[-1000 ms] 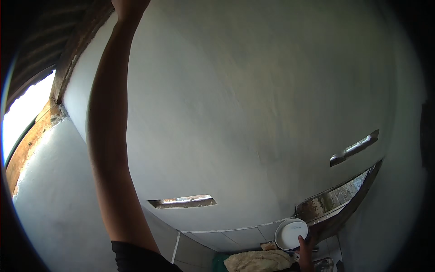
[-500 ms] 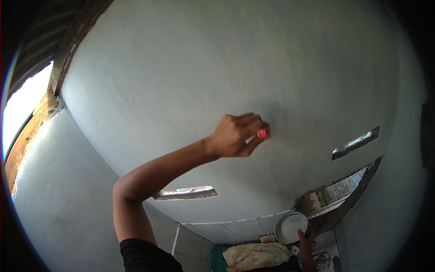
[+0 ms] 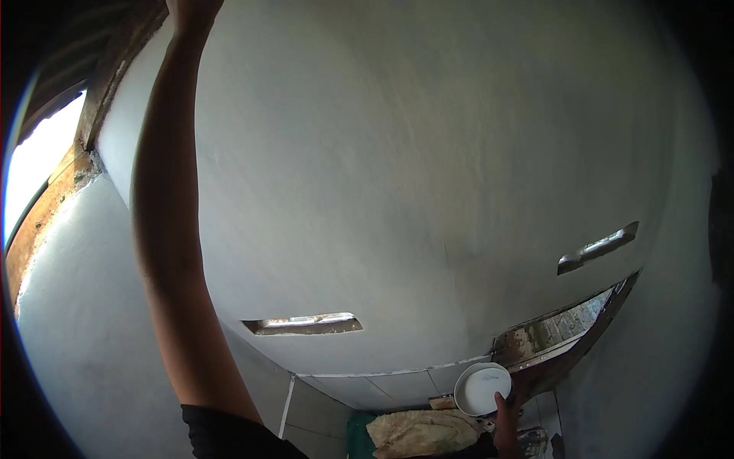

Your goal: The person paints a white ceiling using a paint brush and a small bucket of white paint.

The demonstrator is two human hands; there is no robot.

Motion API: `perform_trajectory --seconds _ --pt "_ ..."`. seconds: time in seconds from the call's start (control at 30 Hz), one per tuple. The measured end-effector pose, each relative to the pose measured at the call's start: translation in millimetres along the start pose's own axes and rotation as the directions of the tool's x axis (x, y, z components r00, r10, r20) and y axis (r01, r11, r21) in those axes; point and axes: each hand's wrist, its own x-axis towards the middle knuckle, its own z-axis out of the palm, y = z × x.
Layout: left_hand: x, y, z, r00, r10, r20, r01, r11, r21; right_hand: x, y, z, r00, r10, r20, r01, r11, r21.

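Note:
My left hand is raised to the top edge of the head view, close to the wall below the wooden roof beam. Its fingers and anything in them are cut off by the frame. At the bottom right, my right hand grips a round white bowl, thumb over the rim. A whitish layer shows inside the bowl, which I cannot identify. The large pale wall fills most of the view, with faint streaks on it.
Two narrow slots pierce the wall. A framed opening lies at lower right. Below are tiles, a crumpled beige cloth and something green. The wooden beam runs at upper left.
My left hand has swung up and left from mid-wall to the top edge. Earlier it was closed on a small red-ended thing. The bowl stays in my right hand.

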Motion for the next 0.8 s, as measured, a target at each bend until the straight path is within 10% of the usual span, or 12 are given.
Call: perform_trajectory --seconds 0.03,0.07,0.17,0.4,0.63,0.8 --pt "-11.0 7.2 3.5 0.993 0.111 -0.035 -0.113 0.992 -0.062 -0.1 2.1 -1.1 1.000 -0.016 0.002 0.016 1.000 0.004" --pt "-28.5 27.9 -0.5 0.985 -0.148 0.086 0.158 0.981 -0.112 7.1 10.5 -3.0 1.000 -0.010 0.004 0.010 1.000 0.004" --pt "-89.5 80.6 -14.5 0.967 0.249 0.049 -0.241 0.962 -0.125 17.3 20.7 -7.2 0.994 -0.088 0.070 0.085 0.995 0.043" --pt "-282.8 313.6 -121.9 0.853 0.361 0.376 -0.171 0.876 -0.451 -36.8 -65.7 18.7 0.995 0.016 0.103 -0.018 1.000 0.023" --pt "-320.0 377.0 -157.9 0.606 -0.069 0.793 0.621 0.664 -0.417 -49.3 -67.6 16.7 0.992 0.021 0.124 -0.011 0.997 -0.076" --pt "-237.5 280.3 -126.4 0.809 -0.278 0.518 0.510 0.770 -0.383 -49.3 -60.1 19.6 0.984 0.003 0.181 -0.004 1.000 0.009"
